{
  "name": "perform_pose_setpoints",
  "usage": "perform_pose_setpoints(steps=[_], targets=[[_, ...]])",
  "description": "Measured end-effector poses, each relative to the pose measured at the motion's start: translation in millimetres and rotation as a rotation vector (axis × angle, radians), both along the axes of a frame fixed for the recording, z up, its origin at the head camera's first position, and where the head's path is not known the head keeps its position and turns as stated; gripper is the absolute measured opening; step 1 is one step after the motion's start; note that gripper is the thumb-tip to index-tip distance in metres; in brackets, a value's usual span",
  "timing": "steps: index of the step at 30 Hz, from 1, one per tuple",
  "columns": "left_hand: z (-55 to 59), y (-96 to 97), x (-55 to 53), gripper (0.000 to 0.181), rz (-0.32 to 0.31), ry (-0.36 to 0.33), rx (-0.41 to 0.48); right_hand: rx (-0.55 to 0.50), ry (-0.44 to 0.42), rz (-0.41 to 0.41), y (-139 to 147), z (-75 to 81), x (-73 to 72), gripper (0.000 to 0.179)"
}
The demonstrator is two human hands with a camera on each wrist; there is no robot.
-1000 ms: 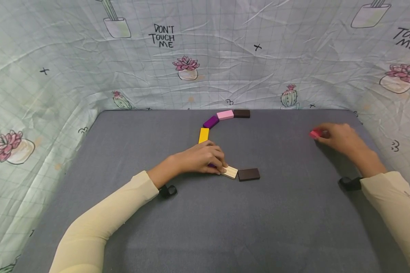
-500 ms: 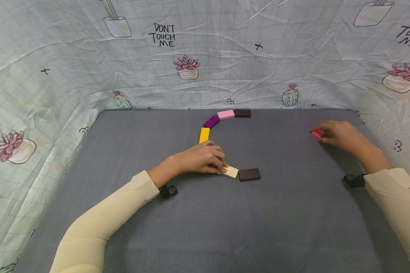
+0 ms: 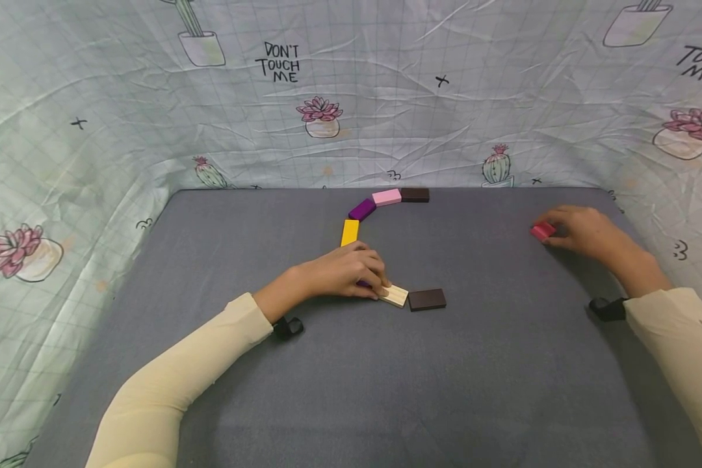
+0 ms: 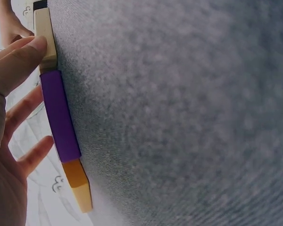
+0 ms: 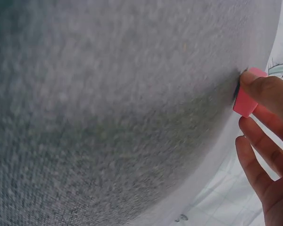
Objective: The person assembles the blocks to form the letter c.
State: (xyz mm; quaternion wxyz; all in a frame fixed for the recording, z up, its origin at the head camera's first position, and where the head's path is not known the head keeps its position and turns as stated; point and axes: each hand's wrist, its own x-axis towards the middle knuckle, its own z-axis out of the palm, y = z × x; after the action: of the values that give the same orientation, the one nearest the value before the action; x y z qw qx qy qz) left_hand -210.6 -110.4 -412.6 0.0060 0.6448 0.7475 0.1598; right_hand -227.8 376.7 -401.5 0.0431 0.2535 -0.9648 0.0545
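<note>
My left hand (image 3: 346,272) is over the lower part of a curved row of flat domino-like blocks. Its thumb and a finger pinch a plain wooden block (image 3: 394,295). Beside that block, a purple block (image 4: 60,115) lies mostly under the hand in the head view. A dark brown block (image 3: 427,299) is at the wooden block's right end. At the table's far right, my right hand (image 3: 582,229) holds a pinkish-red block (image 3: 543,231) between thumb and finger. In the right wrist view this block (image 5: 248,96) is tilted at the cloth, the other fingers spread apart.
Up the curve come a yellow block (image 3: 349,233), another purple block (image 3: 362,208), a pink block (image 3: 387,197) and a second dark brown block (image 3: 415,195) by the back edge. Grey cloth covers the table (image 3: 339,383). A printed curtain (image 3: 386,117) hangs around the back and sides.
My right hand and wrist have shifted slightly right, and more of the pinkish-red block shows. The left hand and the row of blocks stay where they were.
</note>
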Motion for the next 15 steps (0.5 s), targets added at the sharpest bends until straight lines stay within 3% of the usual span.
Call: perform_pose_setpoints(steps=[9,15], targets=[[-4.0,-0.5,-3.7,0.013,-0.010,0.001,0.004,-0.051,-0.003,0.014,-22,7.1,15.2,0.038],[-4.2,-1.2,-4.5,0.014,-0.015,-0.011,0.013,-0.091,0.042,0.074,-40,11.3,28.2,0.038]])
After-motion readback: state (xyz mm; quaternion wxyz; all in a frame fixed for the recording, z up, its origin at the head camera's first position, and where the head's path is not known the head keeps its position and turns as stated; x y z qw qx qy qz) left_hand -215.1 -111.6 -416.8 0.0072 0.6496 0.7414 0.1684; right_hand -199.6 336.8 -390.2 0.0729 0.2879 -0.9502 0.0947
